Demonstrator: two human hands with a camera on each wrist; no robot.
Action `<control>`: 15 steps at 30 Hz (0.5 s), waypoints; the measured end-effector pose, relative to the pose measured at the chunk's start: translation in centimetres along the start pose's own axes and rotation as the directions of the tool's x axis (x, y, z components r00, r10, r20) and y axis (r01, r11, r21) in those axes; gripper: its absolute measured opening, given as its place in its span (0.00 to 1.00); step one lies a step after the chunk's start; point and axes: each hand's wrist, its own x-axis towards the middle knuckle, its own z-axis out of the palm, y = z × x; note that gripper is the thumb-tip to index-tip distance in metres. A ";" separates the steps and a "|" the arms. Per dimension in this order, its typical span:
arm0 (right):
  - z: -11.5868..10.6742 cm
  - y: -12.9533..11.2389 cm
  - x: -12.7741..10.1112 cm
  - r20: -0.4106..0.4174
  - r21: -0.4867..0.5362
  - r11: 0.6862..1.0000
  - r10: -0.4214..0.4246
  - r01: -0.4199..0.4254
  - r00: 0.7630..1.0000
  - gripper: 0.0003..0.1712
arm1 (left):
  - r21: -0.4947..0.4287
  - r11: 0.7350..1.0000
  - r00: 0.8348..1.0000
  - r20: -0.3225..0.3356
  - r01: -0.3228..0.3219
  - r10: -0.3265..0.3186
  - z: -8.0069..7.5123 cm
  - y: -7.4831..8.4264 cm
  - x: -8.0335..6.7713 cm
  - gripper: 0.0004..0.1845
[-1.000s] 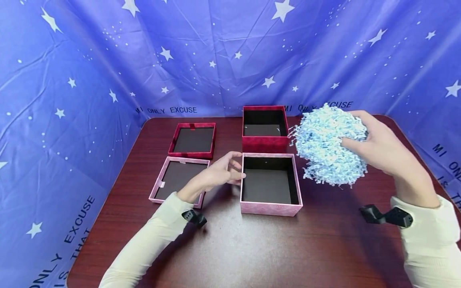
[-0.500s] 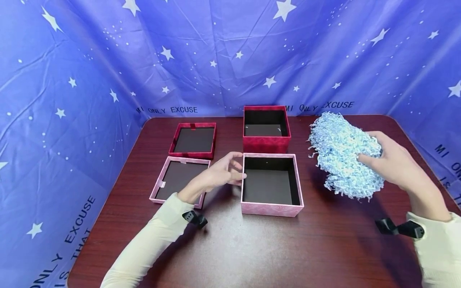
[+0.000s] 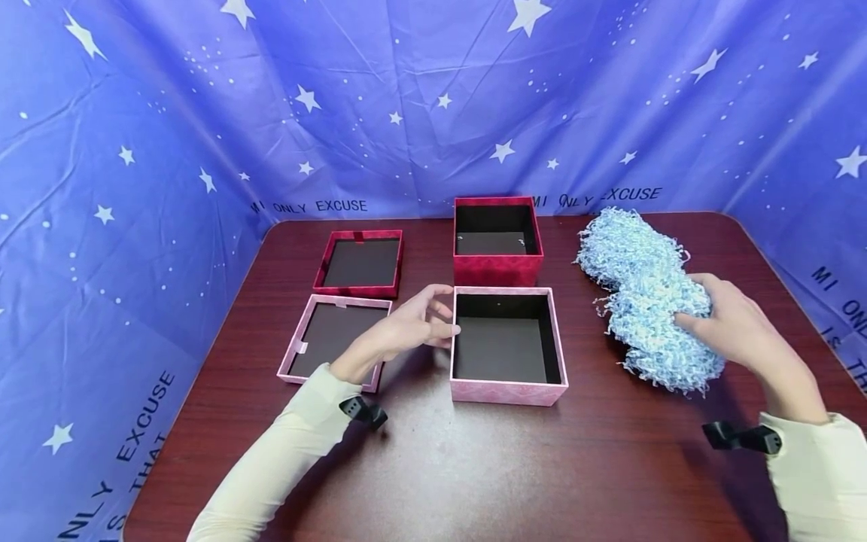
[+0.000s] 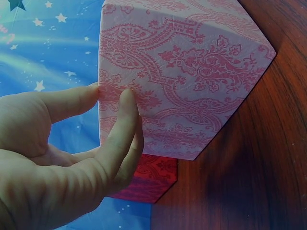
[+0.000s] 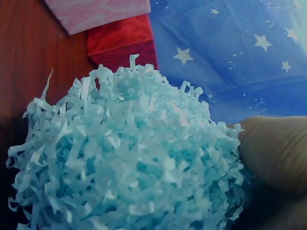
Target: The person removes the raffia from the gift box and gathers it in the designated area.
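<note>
On a dark wooden table ringed by a star-printed blue cloth, two upturned lids lie at the left: a red lid behind, a pink lid in front. The left hand, fingers straight and loosely spread, holds nothing; its fingertips touch the left outer wall of the open pink box, which stands at the centre. Just behind it stands an open red box. At the right, the right hand grips a wad of pale blue shredded paper, fingers curled into it, the mass resting on the table well apart from both boxes.
</note>
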 end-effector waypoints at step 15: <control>1.6 0.8 0.1 0.181 -0.093 0.996 0.028 -0.011 0.983 0.44 | -0.008 1.000 1.000 0.002 -0.001 0.001 -0.1 0.0 0.0 0.38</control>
